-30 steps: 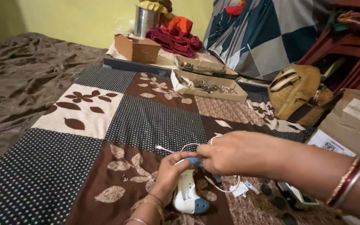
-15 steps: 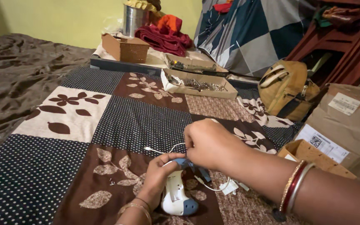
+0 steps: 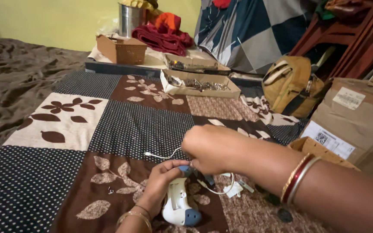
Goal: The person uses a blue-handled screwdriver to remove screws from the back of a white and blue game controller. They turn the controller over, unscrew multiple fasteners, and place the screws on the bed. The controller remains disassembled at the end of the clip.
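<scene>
A small white and blue plastic device (image 3: 178, 206) lies on the patchwork bedspread (image 3: 126, 125) near the bottom of the view. My left hand (image 3: 162, 179) grips its upper end from the left. My right hand (image 3: 212, 149) hovers closed just above that end, fingers pinched at the device's top; what it pinches is hidden. A thin white cable (image 3: 160, 155) with a small plug runs out to the left from under my right hand, and more of it loops beside small white parts (image 3: 234, 189) to the right.
Two shallow cardboard trays of small metal parts (image 3: 199, 84) sit at the bedspread's far edge, with a brown basket (image 3: 124, 49), a steel tin (image 3: 131, 19) and red cloth behind. A tan bag (image 3: 292, 86) and cardboard boxes (image 3: 355, 116) stand at the right.
The view has shifted so the hands sit slightly left and lower. My right hand stays bunched over the device's top while the left keeps its hold.
</scene>
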